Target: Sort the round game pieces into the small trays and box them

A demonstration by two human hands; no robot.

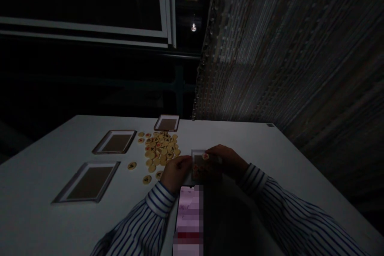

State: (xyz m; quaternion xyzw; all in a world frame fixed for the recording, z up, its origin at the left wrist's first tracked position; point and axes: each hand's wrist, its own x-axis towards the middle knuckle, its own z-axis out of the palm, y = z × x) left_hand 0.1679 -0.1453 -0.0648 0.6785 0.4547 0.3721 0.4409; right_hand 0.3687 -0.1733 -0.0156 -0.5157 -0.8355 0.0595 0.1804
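while several red-marked pieces (196, 167) are gathered in the held tray (197, 151) right of the heap (163, 152), far more are left in that heap, so an early stage is judged. one red-marked disc (205, 156) is pinched by the right hand (226, 159) over that tray, but whether its heap-side edge is gripped by the left hand (175, 172) cannot be told. four trays are counted, with the far tray (167, 124) behind the heap, the middle tray (116, 143) and near tray (90, 184) left of it, and three stray pieces (132, 165) and one phone (186, 213) before it; the overlapped heap cannot be counted.
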